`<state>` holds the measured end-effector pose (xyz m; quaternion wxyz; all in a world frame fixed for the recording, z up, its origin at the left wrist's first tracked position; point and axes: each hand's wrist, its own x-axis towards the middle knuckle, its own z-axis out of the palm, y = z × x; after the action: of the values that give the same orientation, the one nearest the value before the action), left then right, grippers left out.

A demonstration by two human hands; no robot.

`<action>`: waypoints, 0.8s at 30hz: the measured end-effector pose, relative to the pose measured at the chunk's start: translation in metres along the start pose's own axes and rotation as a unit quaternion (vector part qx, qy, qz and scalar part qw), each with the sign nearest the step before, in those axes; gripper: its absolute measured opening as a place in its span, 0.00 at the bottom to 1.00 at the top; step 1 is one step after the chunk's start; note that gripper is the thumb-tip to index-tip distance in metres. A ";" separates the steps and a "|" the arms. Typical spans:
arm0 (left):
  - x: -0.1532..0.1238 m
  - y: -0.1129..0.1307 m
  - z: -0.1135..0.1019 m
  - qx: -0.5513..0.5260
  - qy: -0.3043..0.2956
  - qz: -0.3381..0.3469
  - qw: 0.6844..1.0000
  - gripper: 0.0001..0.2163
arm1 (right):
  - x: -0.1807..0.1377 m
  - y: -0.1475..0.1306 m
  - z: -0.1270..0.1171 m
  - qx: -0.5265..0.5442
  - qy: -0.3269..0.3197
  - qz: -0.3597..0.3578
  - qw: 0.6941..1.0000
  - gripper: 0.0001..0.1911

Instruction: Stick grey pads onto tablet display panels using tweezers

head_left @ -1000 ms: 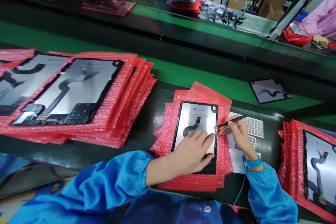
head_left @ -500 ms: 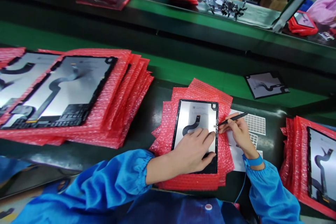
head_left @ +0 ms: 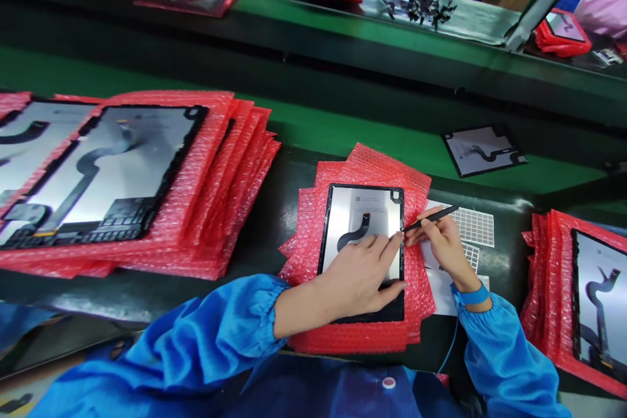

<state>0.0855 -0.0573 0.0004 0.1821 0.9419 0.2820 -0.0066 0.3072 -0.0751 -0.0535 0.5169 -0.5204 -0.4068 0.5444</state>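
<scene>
A tablet screen panel [head_left: 379,204], silver-backed with a black frame and a dark ribbon cable [head_left: 356,232], lies back side up on a pile of red bubble-wrap sheets [head_left: 343,175]. Across its lower half rests my left hand [head_left: 360,274], fingers stretched out and flat, the index fingertip near the right edge of the frame. My right hand [head_left: 443,238] pinches black tweezers [head_left: 434,216] whose tip meets that same edge, close to the left fingertips. A blue band [head_left: 474,295] circles my right wrist. The lower part of the cable is hidden under my left hand.
White sheets with grid-cut labels [head_left: 476,227] lie right of the pile. Stacks of wrapped panels stand at the left [head_left: 142,163] and the right [head_left: 598,287]. Another bare panel [head_left: 484,149] lies behind. A shelf [head_left: 274,13] runs along the back, carrying red packets and black parts [head_left: 426,10].
The left index finger has moved up to the frame's right edge, where the tweezers' tip is. A small grey piece seen at the tip before is now hard to make out. The view has shifted slightly.
</scene>
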 end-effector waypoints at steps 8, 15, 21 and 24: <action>-0.001 -0.003 0.004 -0.006 0.025 -0.003 1.000 0.33 | -0.027 -0.026 -0.038 -0.036 0.141 -0.053 0.988 0.15; -0.001 -0.004 0.008 0.048 0.033 -0.014 0.998 0.33 | -0.120 -0.020 -0.083 -0.141 0.246 -0.026 0.959 0.14; -0.002 0.000 0.007 0.082 0.036 -0.029 0.996 0.32 | -0.166 0.003 -0.100 -0.183 0.241 0.041 0.952 0.15; -0.002 0.000 0.008 0.086 0.041 -0.038 0.995 0.32 | -0.172 0.011 -0.103 -0.195 0.223 0.061 0.953 0.15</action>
<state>0.0846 -0.0616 -0.0065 0.0884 0.9421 0.3235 0.0006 0.3946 -0.2556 -0.0523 0.4490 -0.7428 -0.3470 0.3553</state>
